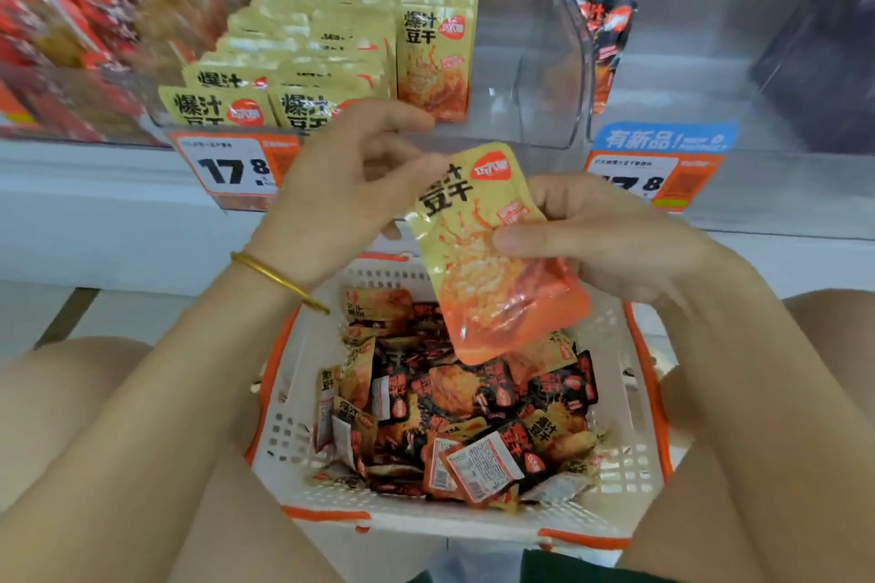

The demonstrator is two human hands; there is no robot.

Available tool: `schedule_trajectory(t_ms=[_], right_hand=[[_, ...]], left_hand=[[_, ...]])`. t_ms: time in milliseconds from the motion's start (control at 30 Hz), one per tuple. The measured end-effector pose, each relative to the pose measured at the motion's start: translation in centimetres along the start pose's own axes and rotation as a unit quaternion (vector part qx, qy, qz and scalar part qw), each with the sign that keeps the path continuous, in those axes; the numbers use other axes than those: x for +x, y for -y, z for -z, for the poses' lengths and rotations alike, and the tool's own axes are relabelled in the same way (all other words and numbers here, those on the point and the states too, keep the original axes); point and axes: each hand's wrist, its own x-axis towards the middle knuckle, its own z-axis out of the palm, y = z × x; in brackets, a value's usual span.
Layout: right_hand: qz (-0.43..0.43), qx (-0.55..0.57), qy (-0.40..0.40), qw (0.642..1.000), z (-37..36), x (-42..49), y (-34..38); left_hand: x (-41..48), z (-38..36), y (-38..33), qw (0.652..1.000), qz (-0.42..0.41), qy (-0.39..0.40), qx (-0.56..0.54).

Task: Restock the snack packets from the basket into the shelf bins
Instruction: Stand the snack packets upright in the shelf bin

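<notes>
Two grips point(341, 199) point(601, 241), seemingly, on one packet point(487, 260)

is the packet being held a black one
No, the held packet is yellow and orange, matching the shelved packets behind it.

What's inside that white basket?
The basket holds loose snack packets, yellow and black, some showing white back labels. The held packet hides part of the far end, and top packets cover whatever lies lower.

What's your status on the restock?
Right hand pinches yellow packet; left hand at its top edge, grip unclear. Packet above basket, not yet in bin. Room at bin's right side, nothing blocking.
</notes>
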Motion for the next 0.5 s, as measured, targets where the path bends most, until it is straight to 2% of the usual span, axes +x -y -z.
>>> schedule_trajectory(t_ms=[67,133,200,300,400,500], right_hand=[[0.025,0.008,-0.033,0.999,0.2,1.0,3.1],[0.046,-0.009,-0.093,0.995,0.9,2.9,5.9],[0.067,-0.028,-0.159,0.985,1.9,5.9,7.6],[0.076,-0.174,-0.283,0.940,3.9,11.9,7.9],[0.003,-0.314,-0.358,0.879,5.7,17.5,6.6],[-0.092,-0.393,-0.374,0.835,6.9,21.1,4.4]], left_hand=[[1.0,0.9,0.0,0.982,-0.085,-0.167,0.017],[2.4,1.8,0.8,0.950,-0.141,-0.240,0.145],[4.0,2.2,2.2,0.920,-0.152,-0.216,0.289],[5.3,1.5,3.4,0.892,-0.121,-0.152,0.407],[5.6,0.5,4.3,0.868,-0.121,-0.148,0.458],[5.8,0.4,5.1,0.853,-0.138,-0.153,0.480]])
